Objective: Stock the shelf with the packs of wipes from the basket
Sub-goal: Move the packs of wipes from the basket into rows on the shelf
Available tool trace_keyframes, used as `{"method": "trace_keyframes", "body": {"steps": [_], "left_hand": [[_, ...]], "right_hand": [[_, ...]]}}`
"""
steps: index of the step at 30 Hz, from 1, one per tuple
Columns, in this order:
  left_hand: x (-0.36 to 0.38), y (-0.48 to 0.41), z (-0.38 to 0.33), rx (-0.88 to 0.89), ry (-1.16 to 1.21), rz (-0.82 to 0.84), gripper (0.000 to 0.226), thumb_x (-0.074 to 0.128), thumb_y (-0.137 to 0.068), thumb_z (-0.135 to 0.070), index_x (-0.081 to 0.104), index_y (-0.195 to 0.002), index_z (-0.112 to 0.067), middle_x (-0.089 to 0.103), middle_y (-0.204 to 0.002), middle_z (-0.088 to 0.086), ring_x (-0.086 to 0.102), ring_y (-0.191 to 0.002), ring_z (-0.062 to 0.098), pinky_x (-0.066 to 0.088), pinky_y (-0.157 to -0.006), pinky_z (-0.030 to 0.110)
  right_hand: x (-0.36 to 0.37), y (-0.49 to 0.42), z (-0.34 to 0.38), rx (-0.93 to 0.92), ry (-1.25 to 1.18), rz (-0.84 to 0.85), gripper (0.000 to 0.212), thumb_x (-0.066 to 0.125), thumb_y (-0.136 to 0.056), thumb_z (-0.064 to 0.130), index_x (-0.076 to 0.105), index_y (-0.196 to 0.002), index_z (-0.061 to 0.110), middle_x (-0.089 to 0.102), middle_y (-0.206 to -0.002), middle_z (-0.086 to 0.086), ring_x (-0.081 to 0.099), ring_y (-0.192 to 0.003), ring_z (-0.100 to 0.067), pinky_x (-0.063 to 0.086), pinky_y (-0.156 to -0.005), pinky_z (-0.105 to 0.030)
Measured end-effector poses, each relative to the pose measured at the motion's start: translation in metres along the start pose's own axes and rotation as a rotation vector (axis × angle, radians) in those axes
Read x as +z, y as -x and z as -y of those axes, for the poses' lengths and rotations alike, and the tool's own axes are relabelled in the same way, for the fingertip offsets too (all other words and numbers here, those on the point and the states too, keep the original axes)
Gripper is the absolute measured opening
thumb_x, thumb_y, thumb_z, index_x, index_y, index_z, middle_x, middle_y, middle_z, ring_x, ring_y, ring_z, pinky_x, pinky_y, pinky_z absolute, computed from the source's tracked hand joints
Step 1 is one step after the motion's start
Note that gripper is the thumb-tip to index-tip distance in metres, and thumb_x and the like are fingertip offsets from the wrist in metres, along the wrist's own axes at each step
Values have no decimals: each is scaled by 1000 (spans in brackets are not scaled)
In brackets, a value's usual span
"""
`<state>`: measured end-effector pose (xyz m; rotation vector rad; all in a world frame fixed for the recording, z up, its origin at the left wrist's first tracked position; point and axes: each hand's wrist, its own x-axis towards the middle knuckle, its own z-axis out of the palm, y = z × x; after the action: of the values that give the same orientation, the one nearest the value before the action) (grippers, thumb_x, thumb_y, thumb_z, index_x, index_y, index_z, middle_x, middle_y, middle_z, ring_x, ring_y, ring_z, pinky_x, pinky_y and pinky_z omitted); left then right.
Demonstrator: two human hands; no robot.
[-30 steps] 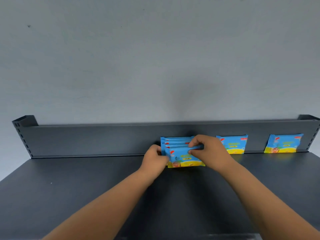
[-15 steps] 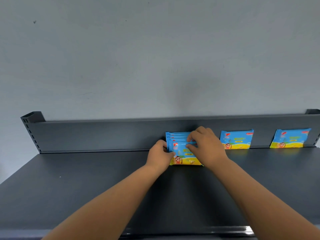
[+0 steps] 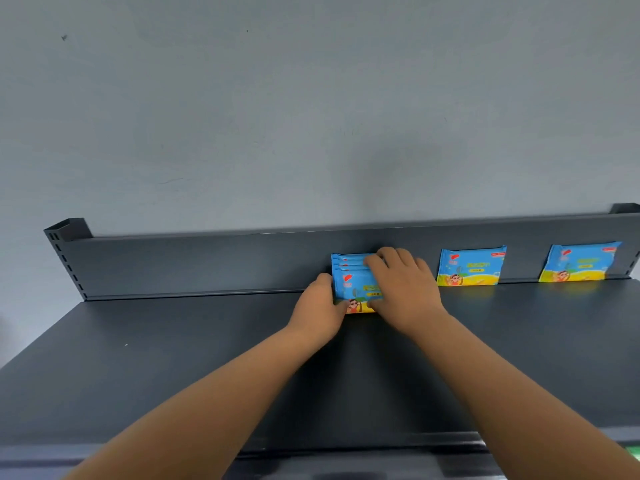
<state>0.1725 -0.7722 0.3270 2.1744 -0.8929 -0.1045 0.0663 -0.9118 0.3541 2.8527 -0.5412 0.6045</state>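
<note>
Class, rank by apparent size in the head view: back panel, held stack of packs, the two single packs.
1. back panel
2. held stack, partly covered
3. middle pack and right pack: look alike, tie

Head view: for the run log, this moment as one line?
phase: seating stack on shelf | left hand: grips stack's left edge | right hand: grips stack's top | rest: second pack, third pack at right

- A pale grey wall point(image 3: 311, 98) fills the upper view (plain, lightly scuffed).
- A dark speck point(image 3: 64, 37) marks its upper left.
- A green sliver point(image 3: 632, 458) shows at the lower right edge.
</note>
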Motion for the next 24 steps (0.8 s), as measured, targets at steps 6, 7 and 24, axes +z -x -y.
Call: {"method": "trace_keyframes", "body": {"steps": [6, 7, 24], "left_hand": [[-21, 21, -13, 146, -393, -129, 49, 55, -97, -46, 47, -136, -16, 58, -130, 2, 49, -122, 25, 48, -92, 40], [-26, 25, -14, 177, -467, -128, 49, 53, -97, -48, 48, -135, -18, 59, -129, 1, 50, -121, 25, 48, -91, 40], [-207, 162, 69, -174, -898, -341, 41, 44, -89, -64, 44, -86, -23, 61, -95, -4, 54, -97, 23, 34, -69, 34]], "right_hand": [[-11, 16, 11, -22, -249, -128, 56, 64, -91, 47, 49, -140, 25, 55, -140, 4, 53, -128, -19, 48, -101, -36], [-14, 18, 16, -1, -294, -121, 53, 60, -93, 51, 51, -138, 26, 56, -138, 5, 53, -126, -18, 50, -98, -35], [-85, -2, 224, -562, -471, -14, 46, 37, -95, 70, 60, -114, 35, 58, -102, 15, 55, -102, -11, 52, -79, -35]]}}
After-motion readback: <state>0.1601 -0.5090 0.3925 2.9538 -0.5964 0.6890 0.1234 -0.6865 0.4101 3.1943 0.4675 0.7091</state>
